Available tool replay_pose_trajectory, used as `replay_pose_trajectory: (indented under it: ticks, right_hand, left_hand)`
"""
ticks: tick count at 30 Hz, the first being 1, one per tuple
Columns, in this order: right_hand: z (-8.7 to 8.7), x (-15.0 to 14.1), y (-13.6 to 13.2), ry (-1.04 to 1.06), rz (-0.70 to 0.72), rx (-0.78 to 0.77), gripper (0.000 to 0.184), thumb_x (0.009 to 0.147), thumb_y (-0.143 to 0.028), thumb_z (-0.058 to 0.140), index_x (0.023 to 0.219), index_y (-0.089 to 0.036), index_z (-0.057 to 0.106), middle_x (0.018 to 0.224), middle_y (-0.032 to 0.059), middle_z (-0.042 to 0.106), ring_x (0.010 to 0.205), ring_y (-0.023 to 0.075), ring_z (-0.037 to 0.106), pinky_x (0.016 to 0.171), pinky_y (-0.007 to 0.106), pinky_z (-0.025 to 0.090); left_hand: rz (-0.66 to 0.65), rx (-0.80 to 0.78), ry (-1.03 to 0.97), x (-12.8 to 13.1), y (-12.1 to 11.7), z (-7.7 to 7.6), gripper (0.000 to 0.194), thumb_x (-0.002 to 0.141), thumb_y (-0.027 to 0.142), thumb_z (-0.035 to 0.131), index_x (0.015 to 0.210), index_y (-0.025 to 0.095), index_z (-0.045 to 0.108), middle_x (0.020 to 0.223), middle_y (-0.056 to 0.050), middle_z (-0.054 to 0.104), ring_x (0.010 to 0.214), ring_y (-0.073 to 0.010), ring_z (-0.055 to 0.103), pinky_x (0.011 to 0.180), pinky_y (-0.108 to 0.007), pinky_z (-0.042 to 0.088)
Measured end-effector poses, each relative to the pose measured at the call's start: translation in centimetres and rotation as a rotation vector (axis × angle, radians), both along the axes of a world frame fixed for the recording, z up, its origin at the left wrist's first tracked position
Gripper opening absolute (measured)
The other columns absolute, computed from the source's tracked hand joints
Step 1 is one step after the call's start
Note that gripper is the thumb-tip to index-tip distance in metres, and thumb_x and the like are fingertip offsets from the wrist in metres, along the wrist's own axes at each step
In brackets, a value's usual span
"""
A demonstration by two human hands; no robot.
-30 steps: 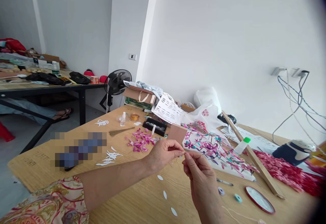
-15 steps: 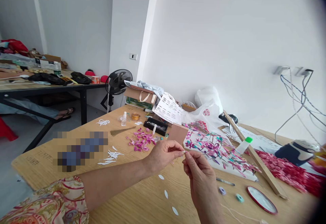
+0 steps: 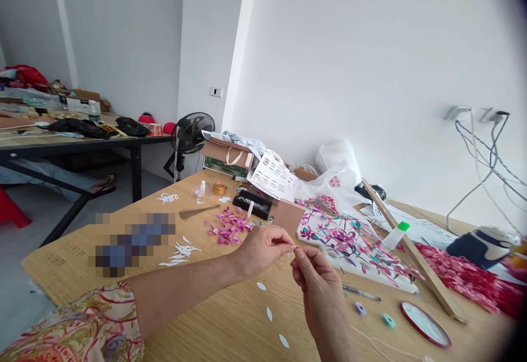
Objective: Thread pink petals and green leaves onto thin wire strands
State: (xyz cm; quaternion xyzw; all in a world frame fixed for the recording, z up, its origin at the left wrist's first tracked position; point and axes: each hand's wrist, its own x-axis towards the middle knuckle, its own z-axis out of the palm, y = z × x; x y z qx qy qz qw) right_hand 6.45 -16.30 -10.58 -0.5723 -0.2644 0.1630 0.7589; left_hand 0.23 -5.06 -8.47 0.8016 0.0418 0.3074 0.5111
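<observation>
Above the near part of the wooden table point(image 3: 230, 318), my left hand point(image 3: 261, 249) and my right hand point(image 3: 321, 282) meet fingertip to fingertip. Both are closed in a pinch around something tiny and whitish, too small to make out. Below them lie three white leaf-shaped pieces point(image 3: 269, 313) in a loose row. More white cut pieces point(image 3: 180, 252) are heaped left of my left forearm. Pink petals point(image 3: 228, 226) are piled just beyond my left hand. Right of my right hand are a pen point(image 3: 362, 293), a purple spool point(image 3: 360, 308) and a teal spool point(image 3: 388, 321).
Pink-purple flower sprays point(image 3: 349, 235) lie on white sheeting at the right. A wooden bar point(image 3: 415, 255) slants past a green-capped bottle point(image 3: 396, 235) and a red-rimmed oval point(image 3: 426, 323). Farther back are a black box point(image 3: 252, 205), a clear bottle point(image 3: 201, 193) and a fan point(image 3: 192, 134).
My right hand has shifted slightly left and its fingers have moved a little against the left fingertips. The whole view has drifted slightly; objects on the table lie as before.
</observation>
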Motion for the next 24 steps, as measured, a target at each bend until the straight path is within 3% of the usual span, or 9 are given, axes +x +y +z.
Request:
replay_pose_trajectory:
  ticks: [4,8,12,14,16,19,22,24]
  right_hand:
    - [-0.5,-0.2,0.4,-0.025,0.029,-0.037,0.023,0.066,-0.038,0.064,0.064,-0.016,0.059,0.051,-0.0029,0.048,0.045,0.0084,0.039,0.043,0.02,0.029]
    - [-0.9,-0.1,0.2,-0.197,-0.011,-0.198,0.025,0.068,-0.042,0.057,0.067,-0.017,0.057,0.052,-0.0022,0.048,0.045,0.0109,0.042,0.042,0.022,0.032]
    - [0.3,0.1,-1.2,-0.669,-0.129,-0.486,0.021,0.074,-0.035,0.048,0.065,-0.019,0.057,0.056,0.0003,0.052,0.05,0.0138,0.046,0.048,0.024,0.034]
    - [1.7,0.6,-2.3,-0.91,-0.11,-0.589,0.021,0.076,-0.031,0.045,0.063,-0.021,0.059,0.059,0.0007,0.054,0.052,0.0138,0.048,0.049,0.024,0.034]
    - [3.3,1.5,-3.2,-1.041,-0.027,-0.643,0.022,0.077,-0.029,0.045,0.064,-0.021,0.061,0.061,0.0011,0.055,0.054,0.0137,0.049,0.051,0.024,0.034]
    - [4.8,3.4,-4.0,-1.001,0.12,-0.644,0.02,0.076,-0.027,0.048,0.062,-0.021,0.061,0.064,0.0015,0.057,0.059,0.0142,0.05,0.054,0.024,0.036]
    - [4.3,4.7,-3.9,-0.721,0.213,-0.552,0.019,0.073,-0.033,0.054,0.061,-0.019,0.06,0.06,0.0004,0.055,0.056,0.0129,0.046,0.052,0.024,0.036]
    - [2.7,4.9,-3.4,-0.527,0.225,-0.468,0.022,0.069,-0.038,0.057,0.061,-0.018,0.06,0.054,-0.0014,0.049,0.051,0.0111,0.041,0.048,0.023,0.034]
  left_hand:
    - [0.053,0.169,-0.045,0.0,0.1,0.0,0.01,0.074,0.019,0.055,0.068,0.015,0.063,0.067,0.0,0.061,0.066,-0.0105,0.054,0.061,-0.019,0.039]
    - [0.075,0.503,-0.079,0.1,0.5,-0.4,0.014,0.078,0.015,0.049,0.071,0.014,0.061,0.07,-0.001,0.06,0.067,-0.0107,0.053,0.063,-0.02,0.039]
    - [0.033,0.853,-0.025,0.1,1.1,-0.4,0.019,0.083,0.02,0.044,0.077,0.013,0.061,0.076,-0.005,0.061,0.075,-0.0151,0.053,0.07,-0.026,0.038]
    - [-0.049,0.905,0.044,0.0,1.2,-0.1,0.02,0.083,0.02,0.044,0.077,0.012,0.061,0.077,-0.005,0.06,0.075,-0.0158,0.053,0.071,-0.027,0.037]
    - [-0.182,0.795,0.119,-0.3,1.2,0.4,0.016,0.08,0.017,0.047,0.076,0.013,0.062,0.074,-0.004,0.06,0.073,-0.014,0.053,0.068,-0.024,0.038]
    - [-0.417,0.331,0.242,-0.8,1.1,1.0,0.009,0.074,0.018,0.055,0.075,0.014,0.063,0.07,-0.001,0.059,0.067,-0.0107,0.053,0.062,-0.02,0.037]
    - [-0.526,-0.201,0.274,-1.0,0.7,1.1,0.013,0.067,0.025,0.064,0.071,0.013,0.062,0.066,0.0,0.059,0.065,-0.01,0.052,0.062,-0.021,0.038]
    - [-0.51,-0.426,0.211,-0.9,0.5,0.8,0.018,0.063,0.028,0.067,0.069,0.012,0.061,0.064,-0.001,0.058,0.064,-0.0098,0.052,0.065,-0.022,0.039]
